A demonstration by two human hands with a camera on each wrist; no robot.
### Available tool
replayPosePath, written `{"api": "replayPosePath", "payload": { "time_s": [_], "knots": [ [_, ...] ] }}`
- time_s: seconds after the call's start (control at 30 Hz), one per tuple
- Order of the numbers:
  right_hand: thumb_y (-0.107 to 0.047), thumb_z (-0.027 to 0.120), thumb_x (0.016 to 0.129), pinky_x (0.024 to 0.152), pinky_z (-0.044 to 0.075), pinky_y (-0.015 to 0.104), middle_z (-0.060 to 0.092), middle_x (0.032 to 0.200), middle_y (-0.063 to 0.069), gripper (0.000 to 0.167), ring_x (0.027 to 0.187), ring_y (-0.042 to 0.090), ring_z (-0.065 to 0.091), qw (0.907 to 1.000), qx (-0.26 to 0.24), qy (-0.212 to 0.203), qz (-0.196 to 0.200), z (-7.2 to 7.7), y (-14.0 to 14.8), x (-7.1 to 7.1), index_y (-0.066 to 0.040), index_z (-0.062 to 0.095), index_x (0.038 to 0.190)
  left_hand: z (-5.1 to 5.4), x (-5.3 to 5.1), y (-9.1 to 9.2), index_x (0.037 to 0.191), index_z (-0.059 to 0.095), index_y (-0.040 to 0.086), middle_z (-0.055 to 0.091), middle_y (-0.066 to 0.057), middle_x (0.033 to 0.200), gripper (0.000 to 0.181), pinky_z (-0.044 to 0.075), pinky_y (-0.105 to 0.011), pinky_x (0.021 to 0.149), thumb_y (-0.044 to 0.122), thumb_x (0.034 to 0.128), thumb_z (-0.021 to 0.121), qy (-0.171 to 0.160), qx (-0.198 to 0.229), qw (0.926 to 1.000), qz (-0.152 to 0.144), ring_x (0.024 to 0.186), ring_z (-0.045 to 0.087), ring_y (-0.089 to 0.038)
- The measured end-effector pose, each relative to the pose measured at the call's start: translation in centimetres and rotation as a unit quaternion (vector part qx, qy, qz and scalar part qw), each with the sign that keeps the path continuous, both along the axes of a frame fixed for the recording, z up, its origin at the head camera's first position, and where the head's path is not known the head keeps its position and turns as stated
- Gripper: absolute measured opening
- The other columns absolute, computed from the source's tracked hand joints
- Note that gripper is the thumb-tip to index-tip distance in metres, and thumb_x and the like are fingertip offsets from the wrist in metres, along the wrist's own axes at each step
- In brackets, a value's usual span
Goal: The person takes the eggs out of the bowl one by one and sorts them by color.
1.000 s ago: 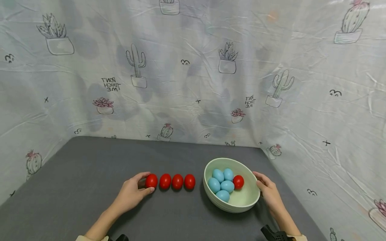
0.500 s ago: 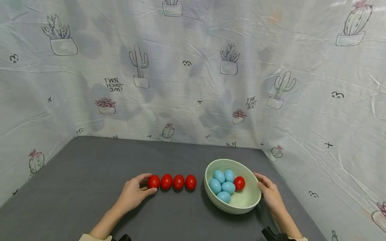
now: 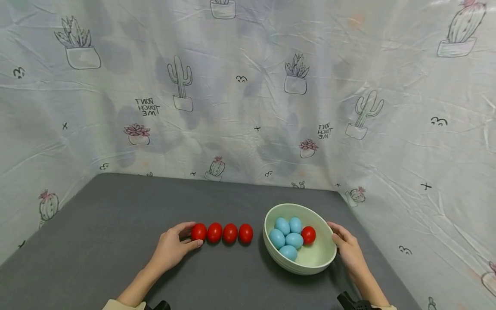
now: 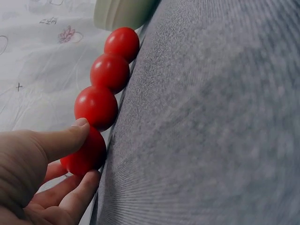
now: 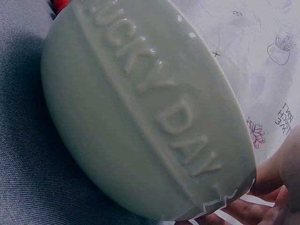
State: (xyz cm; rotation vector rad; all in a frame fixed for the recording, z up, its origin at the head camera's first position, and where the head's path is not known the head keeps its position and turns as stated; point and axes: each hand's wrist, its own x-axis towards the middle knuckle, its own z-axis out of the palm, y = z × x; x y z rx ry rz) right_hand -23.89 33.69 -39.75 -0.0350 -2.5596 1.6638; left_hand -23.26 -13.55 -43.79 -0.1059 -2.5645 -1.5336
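Four red eggs lie in a row on the grey table; my left hand (image 3: 173,246) pinches the leftmost red egg (image 3: 199,232) between thumb and fingers. In the left wrist view, the thumb of my left hand (image 4: 51,173) lies on that red egg (image 4: 89,154), its fingers curled below. To the right of the row, a tilted pale green bowl (image 3: 323,254) contains several light blue eggs (image 3: 294,240) and one red egg (image 3: 308,235). My right hand (image 3: 350,249) holds the bowl's right rim. Raised letters show on the bowl (image 5: 140,108) in the right wrist view.
The grey table (image 3: 116,224) reaches back to a pale curtain (image 3: 232,103) printed with cacti and potted plants. The curtain also runs along the table's left and right sides.
My left hand has moved slightly right with its red egg, and the gap to the neighbouring egg has closed. The right hand stays at the bowl. The head view has shifted slightly.
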Motion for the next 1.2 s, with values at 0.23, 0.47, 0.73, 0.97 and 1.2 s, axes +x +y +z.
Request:
{"api": "replayPosePath", "payload": {
  "time_s": [0.23,0.47,0.73,0.97,1.2],
  "knots": [
    [-0.010,0.037,0.108,0.080,0.052,0.027,0.049,0.139,0.024,0.039,0.110,0.022,0.057,0.9999,0.010,-0.005,-0.003,0.04,0.01,0.00,0.001,0.042,0.146,-0.24,0.12,-0.08,0.130,0.062,0.002,0.067,-0.013,0.115,0.059,0.056,-0.033,0.079,0.017,0.0778,0.086,0.010,0.005,0.9999,0.005,0.097,0.068,-0.023],
    [-0.009,0.038,0.107,0.079,0.052,0.026,0.048,0.139,0.024,0.040,0.111,0.022,0.057,0.9997,0.004,-0.023,-0.013,-0.05,-0.04,0.04,0.001,0.043,0.145,-0.19,0.23,0.07,0.127,0.064,0.003,0.067,-0.011,0.114,0.060,0.056,-0.033,0.080,0.019,0.0755,0.088,0.005,0.008,0.9999,0.006,0.095,0.067,-0.022],
    [-0.009,0.038,0.108,0.079,0.052,0.026,0.047,0.140,0.025,0.040,0.108,0.018,0.058,0.9999,0.001,-0.015,-0.006,-0.03,0.02,0.02,0.002,0.042,0.146,0.01,0.06,0.21,0.128,0.061,-0.001,0.066,-0.012,0.115,0.065,0.057,-0.030,0.078,0.017,0.0727,0.090,-0.008,0.018,0.9998,0.006,0.097,0.067,-0.024],
    [-0.009,0.038,0.107,0.078,0.052,0.027,0.049,0.138,0.025,0.039,0.105,0.016,0.058,0.9999,-0.004,-0.014,-0.009,0.15,-0.08,-0.16,0.003,0.043,0.145,0.04,0.08,0.08,0.130,0.058,-0.004,0.064,-0.014,0.118,0.070,0.057,-0.030,0.078,0.018,0.0719,0.090,-0.027,0.028,0.9992,0.005,0.099,0.067,-0.025],
    [-0.009,0.037,0.108,0.079,0.052,0.027,0.048,0.139,0.024,0.039,0.108,0.018,0.058,0.9998,0.003,-0.019,-0.006,0.48,-0.16,-0.26,0.002,0.042,0.145,0.29,0.02,-0.11,0.132,0.056,-0.005,0.064,-0.015,0.119,0.072,0.057,-0.032,0.079,0.019,0.0723,0.090,-0.036,0.030,0.9989,0.004,0.100,0.067,-0.026]
  ]
}}
